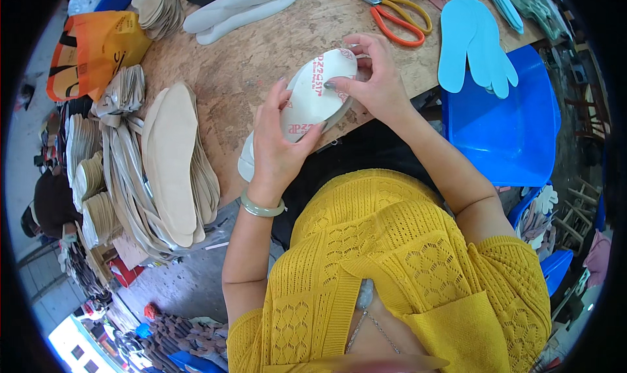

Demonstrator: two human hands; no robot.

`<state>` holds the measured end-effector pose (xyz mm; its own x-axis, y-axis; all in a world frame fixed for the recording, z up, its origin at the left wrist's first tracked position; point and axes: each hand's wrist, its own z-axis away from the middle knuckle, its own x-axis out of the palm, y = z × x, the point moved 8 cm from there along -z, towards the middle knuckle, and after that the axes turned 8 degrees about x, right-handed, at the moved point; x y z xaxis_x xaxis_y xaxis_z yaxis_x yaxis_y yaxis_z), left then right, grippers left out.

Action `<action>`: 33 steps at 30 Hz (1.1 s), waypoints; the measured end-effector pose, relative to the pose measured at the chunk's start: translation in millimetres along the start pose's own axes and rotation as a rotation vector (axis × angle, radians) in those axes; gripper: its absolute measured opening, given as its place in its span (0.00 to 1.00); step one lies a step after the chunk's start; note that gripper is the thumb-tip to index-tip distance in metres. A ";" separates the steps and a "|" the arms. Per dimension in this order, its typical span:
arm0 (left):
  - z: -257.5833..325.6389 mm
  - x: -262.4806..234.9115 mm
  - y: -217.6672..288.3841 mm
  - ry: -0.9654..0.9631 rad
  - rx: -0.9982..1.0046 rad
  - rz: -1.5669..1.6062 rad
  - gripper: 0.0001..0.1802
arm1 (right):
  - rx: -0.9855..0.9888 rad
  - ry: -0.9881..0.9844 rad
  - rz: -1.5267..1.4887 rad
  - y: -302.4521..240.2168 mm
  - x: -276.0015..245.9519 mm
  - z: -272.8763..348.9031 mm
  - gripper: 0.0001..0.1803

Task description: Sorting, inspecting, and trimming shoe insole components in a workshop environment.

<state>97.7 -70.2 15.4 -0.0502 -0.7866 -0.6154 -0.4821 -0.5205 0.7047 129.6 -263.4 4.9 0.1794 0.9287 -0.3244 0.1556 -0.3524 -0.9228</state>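
Observation:
A white oval pad with red print (pixel 310 89) lies over a pale insole (pixel 246 157) near the table's front edge. My left hand (pixel 277 135) grips the pad's near left side, thumb on its lower edge and fingers along its far left edge. At the pad's right end, my right hand (pixel 379 82) is closed on it, the thumb pressing its face and the fingers curled round the rim. Most of the insole underneath is hidden by the pad and my hands.
Stacked beige insoles (pixel 171 164) stand at the left, beside an orange bag (pixel 104 50). Grey-white insoles (pixel 245 11) lie at the back. Scissors with red and yellow handles (pixel 400 20) and light-blue insoles (pixel 460 43) are at the right, above a blue plastic bin (pixel 503 148).

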 end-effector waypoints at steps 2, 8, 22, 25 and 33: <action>1.6 0.4 -2.5 0.027 -0.007 0.039 0.46 | 0.001 0.025 0.038 -0.7 -0.4 -1.7 0.37; 1.5 -1.1 -2.6 0.039 -0.041 0.070 0.45 | -0.011 0.029 0.181 2.9 2.6 -2.7 0.37; 1.9 -2.2 -3.5 0.044 -0.019 0.057 0.45 | 0.049 -0.042 0.209 5.9 9.8 -5.7 0.33; 0.8 -0.3 -1.4 0.015 0.032 -0.028 0.45 | 0.038 -0.061 0.235 2.2 11.4 -6.2 0.32; -1.0 10.1 20.2 -0.066 0.250 -0.360 0.29 | 0.025 -0.086 0.269 5.4 14.7 -5.7 0.32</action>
<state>88.4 -89.0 23.9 0.1084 -0.5426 -0.8329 -0.6756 -0.6549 0.3387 138.7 -252.3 -3.6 0.1275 0.8090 -0.5738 0.0897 -0.5855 -0.8057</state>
